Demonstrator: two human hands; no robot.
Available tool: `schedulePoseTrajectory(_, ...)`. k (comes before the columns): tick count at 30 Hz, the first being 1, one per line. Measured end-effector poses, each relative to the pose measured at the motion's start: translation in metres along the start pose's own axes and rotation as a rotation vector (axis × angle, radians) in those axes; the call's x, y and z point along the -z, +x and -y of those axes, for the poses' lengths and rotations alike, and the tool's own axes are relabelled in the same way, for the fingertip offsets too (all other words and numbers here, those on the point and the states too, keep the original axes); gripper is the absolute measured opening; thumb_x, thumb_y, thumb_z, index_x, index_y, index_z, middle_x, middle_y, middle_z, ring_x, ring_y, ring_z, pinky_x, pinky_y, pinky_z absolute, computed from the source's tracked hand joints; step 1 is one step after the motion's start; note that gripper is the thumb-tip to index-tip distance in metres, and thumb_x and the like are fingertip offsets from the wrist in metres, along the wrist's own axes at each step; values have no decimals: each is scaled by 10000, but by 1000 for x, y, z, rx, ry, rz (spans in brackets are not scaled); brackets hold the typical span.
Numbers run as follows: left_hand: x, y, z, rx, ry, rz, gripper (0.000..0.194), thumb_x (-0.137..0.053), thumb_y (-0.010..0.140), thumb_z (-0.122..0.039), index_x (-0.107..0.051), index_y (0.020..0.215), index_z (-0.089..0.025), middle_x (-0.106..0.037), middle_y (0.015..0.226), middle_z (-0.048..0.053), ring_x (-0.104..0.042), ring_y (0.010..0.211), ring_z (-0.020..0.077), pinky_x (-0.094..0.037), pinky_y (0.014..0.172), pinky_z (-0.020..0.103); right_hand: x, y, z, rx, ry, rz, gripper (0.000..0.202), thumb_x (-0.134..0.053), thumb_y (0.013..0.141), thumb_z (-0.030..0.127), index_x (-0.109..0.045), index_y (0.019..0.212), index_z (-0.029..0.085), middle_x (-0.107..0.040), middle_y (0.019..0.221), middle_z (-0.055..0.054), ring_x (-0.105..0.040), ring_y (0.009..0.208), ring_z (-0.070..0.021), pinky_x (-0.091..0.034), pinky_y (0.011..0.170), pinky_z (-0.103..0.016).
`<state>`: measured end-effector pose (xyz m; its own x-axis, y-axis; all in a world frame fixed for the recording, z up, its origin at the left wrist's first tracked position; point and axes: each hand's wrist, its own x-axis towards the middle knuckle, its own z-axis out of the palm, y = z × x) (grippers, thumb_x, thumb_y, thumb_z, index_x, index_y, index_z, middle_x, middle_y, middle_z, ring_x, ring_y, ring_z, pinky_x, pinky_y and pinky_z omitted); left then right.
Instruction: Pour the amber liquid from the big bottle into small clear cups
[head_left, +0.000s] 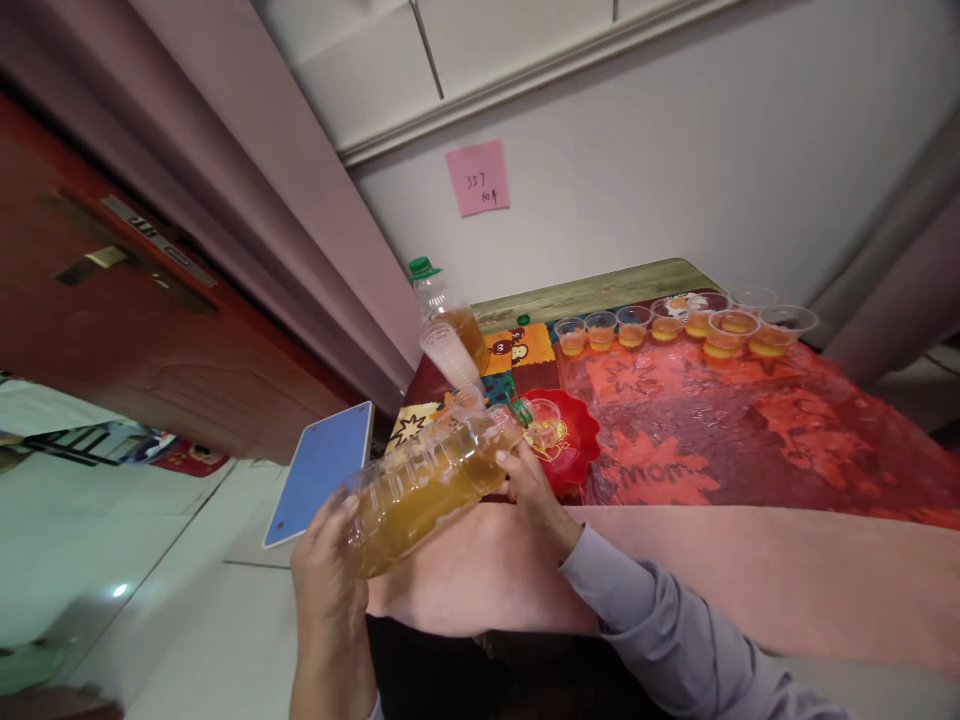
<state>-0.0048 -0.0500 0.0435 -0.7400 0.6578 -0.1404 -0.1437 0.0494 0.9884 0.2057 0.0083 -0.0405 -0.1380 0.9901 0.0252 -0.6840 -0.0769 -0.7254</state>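
Observation:
A large clear plastic bottle of yellow liquid is tilted, its neck end higher and to the right. My left hand is wrapped around the bottle's base. With closed fingers my right hand grips it near the neck. Beyond the neck, a clear plastic cup stands in a red scalloped plate. A green plastic piece shows by the neck. I cannot make out whether liquid is flowing. A stack of clear cups leans behind the bottle.
Another bottle with a green cap stands at the table's back left. Several cups with yellow liquid line the back of the patterned tablecloth. A green cap lies near the back edge. A blue stool is at the left.

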Motion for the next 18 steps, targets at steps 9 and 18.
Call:
schedulePoseTrajectory(9, 4, 3, 4, -47, 61, 66, 536, -892, 637, -382, -778, 1122, -186, -781, 964, 42, -718, 817, 237, -576, 795, 391, 1, 1, -3, -77, 42, -14, 653, -737, 880, 491, -566, 1468, 266, -734, 1437, -96, -626, 1431, -362, -613, 1093, -577)
schedulePoseTrajectory(18, 8, 3, 6, -67, 107, 86, 533, -857, 695, -395, -785, 1182, -192, -779, 968, 46, -730, 844, 251, -591, 826, 409, 2, 2, -5, -14, 12, -12, 594, -738, 901, 495, -607, 1437, 276, -740, 1425, -78, -600, 1463, -349, -581, 1142, -587)
